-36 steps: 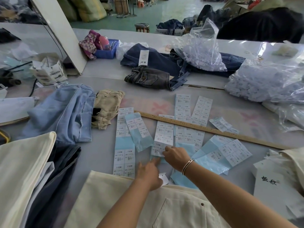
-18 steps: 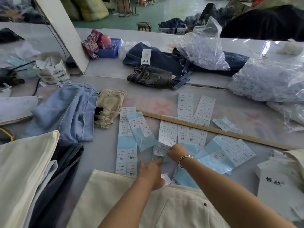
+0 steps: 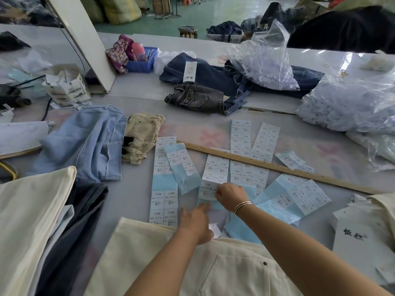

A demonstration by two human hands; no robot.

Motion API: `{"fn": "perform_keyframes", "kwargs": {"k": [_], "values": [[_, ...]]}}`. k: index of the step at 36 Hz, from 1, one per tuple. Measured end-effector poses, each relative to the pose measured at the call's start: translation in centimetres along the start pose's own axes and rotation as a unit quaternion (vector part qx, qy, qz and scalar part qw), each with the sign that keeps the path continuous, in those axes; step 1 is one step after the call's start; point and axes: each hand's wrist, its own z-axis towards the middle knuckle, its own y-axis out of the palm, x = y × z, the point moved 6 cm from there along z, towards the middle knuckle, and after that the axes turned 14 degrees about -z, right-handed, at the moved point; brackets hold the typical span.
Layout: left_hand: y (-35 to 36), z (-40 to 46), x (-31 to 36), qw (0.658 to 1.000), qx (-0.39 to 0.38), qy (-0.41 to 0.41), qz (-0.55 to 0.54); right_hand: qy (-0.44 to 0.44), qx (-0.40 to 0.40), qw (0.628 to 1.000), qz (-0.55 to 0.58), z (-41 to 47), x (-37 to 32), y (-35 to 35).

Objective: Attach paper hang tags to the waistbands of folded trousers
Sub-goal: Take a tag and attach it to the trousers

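At the near edge of the grey surface (image 3: 132, 210) lies a pair of cream folded trousers (image 3: 213, 270), waistband end toward the sticker sheets, placed close so a tag can be fixed without reaching far. Just beyond them, strips of white printed size stickers on pale blue backing paper (image 3: 164, 189) are fanned out side by side, probably so each size can be read at a glance. The right hand (image 3: 229, 194), with a thin metal bangle (image 3: 242, 207) at the wrist, has its fingers curled onto the lower edge of one white sticker sheet (image 3: 210, 189), apparently pinching a label to peel it. The left hand (image 3: 195, 221) lies flat, fingers straight and relaxed, grasping nothing, its tips on the blue backing just below that sheet, likely to hold the paper down against the pull. A small white paper piece (image 3: 214, 228) shows beside the left wrist; whether it is a hang tag I cannot tell. A long wooden ruler (image 3: 277, 166) lies across the sheets farther back. Toward the left edge sit light blue folded jeans (image 3: 85, 142); at the far right edge, clear plastic bags of white tags (image 3: 350, 107)
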Motion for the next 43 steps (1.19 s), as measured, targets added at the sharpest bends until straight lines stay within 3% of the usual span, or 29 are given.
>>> {"fn": "perform_keyframes", "kwargs": {"k": [4,9,12,14,16,20,24,25,27,29,31,33,35,38,40,43], "values": [[-0.1,0.2,0.1,1.0,0.003,0.003,0.002,-0.04,0.008,0.999,-0.018,-0.5,-0.5,0.5],[0.0,0.2,0.0,1.0,-0.006,-0.007,0.0,-0.026,0.059,0.998,-0.029,-0.7,-0.7,0.3],[0.0,0.1,0.0,1.0,-0.004,-0.004,-0.004,-0.015,0.049,0.998,-0.028,-0.6,-0.7,0.6],[0.0,0.1,0.0,1.0,-0.003,-0.002,-0.012,0.026,0.026,0.999,0.029,-0.1,0.0,0.4],[-0.1,0.1,-0.2,1.0,-0.002,-0.003,-0.023,0.102,0.029,0.979,0.171,0.2,1.9,-0.6],[0.0,0.2,-0.6,0.997,0.002,-0.005,-0.073,0.265,0.11,0.847,0.448,-1.6,9.1,-3.8],[-0.7,-0.4,-0.3,0.987,-0.007,-0.004,-0.159,0.272,0.177,0.642,0.694,-7.2,12.6,-5.7],[-0.9,-0.7,-0.4,0.977,-0.002,-0.006,-0.214,0.254,0.192,0.614,0.722,-8.9,12.5,-6.0],[-1.4,-1.8,-0.8,0.929,0.016,-0.011,-0.369,0.224,0.214,0.593,0.744,-12.5,11.5,-6.2],[-2.1,-3.5,-1.2,0.873,0.051,-0.006,-0.486,0.212,0.232,0.599,0.737,-16.3,10.2,-5.6],[-2.3,-5.3,-1.3,0.826,0.084,-0.021,-0.557,0.207,0.238,0.631,0.709,-19.6,8.5,-4.8],[-1.7,-7.1,-0.6,0.763,0.077,-0.04,-0.641,0.196,0.228,0.711,0.636,-22.3,6.3,-4.0],[-0.5,-8.8,1.0,0.667,0.036,-0.052,-0.743,0.161,0.251,0.806,0.512,-24.4,4.1,-4.5],[0.7,-11.4,3.7,0.565,-0.009,-0.049,-0.824,0.055,0.35,0.872,0.338,-26.8,1.4,-6.3],[1.4,-12.6,5.3,0.531,-0.032,-0.047,-0.846,0.002,0.379,0.889,0.257,-27.9,0.3,-6.7],[2.4,-13.9,7.0,0.519,-0.05,-0.05,-0.852,-0.009,0.375,0.906,0.196,-29.0,0.3,-6.0]]}}
